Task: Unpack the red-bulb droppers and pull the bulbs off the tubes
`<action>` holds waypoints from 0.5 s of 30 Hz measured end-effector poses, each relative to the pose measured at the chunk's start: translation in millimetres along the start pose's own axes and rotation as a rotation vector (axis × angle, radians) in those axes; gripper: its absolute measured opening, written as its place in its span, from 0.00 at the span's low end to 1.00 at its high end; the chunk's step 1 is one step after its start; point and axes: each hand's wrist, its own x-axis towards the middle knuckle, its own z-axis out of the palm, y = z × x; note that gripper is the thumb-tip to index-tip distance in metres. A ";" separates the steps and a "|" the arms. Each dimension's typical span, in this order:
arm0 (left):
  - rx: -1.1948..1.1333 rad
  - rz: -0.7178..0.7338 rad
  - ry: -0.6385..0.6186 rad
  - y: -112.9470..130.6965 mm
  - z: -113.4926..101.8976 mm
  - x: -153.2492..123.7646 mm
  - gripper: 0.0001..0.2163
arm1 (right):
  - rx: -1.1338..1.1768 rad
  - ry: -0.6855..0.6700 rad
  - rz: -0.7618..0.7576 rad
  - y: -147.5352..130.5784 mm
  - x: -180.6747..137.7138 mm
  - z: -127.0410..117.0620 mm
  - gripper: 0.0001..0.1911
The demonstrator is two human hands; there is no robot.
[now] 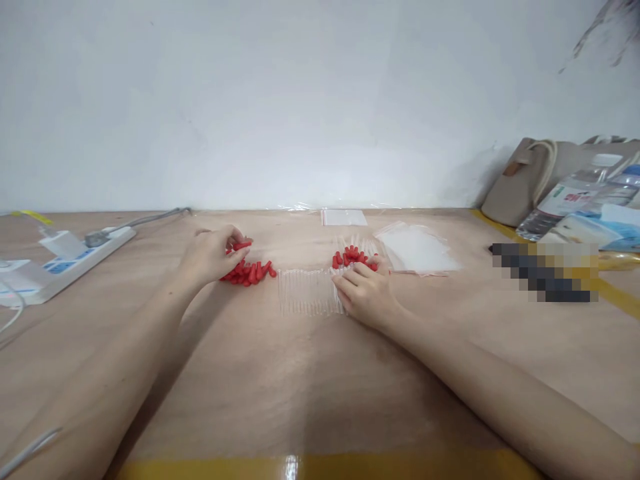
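My left hand [215,253] pinches a red rubber dropper bulb [243,246] between thumb and fingertips, just above a pile of similar red bulbs [253,272]. To the right of the pile, a row of thin clear tubes [307,292] lies side by side on the table. My right hand [367,293] is closed at the right end of this row, its fingertips on a clear tube that they partly hide. Just behind the right hand are several clear tubes with red bulbs [351,255] on their near ends, partly covered by the fingers.
Flat clear plastic bags [417,248] lie right of the tubes, and a white card-like packet [344,217] lies by the wall. A power strip [85,267] with plugs and cables is at left. A bottle [565,200] and a beige bag [507,183] stand at right.
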 end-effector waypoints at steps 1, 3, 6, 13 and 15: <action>0.045 0.020 -0.034 1.0 0.2 -0.1 0.10 | 0.014 -0.014 0.017 -1.9 0.7 0.8 0.10; 0.078 0.038 -0.106 1.8 0.6 -0.1 0.10 | 0.078 -0.038 0.105 -5.5 2.1 1.6 0.09; 0.023 0.038 -0.218 0.3 0.9 0.6 0.13 | 0.190 -0.113 0.226 -9.2 3.9 0.8 0.10; -0.149 0.098 -0.430 -0.3 -8.3 0.3 0.19 | 0.247 -0.246 0.165 -9.0 1.8 0.6 0.23; -0.144 0.089 -0.412 0.0 -10.5 0.2 0.20 | 0.247 -0.250 0.172 -8.5 1.2 0.5 0.24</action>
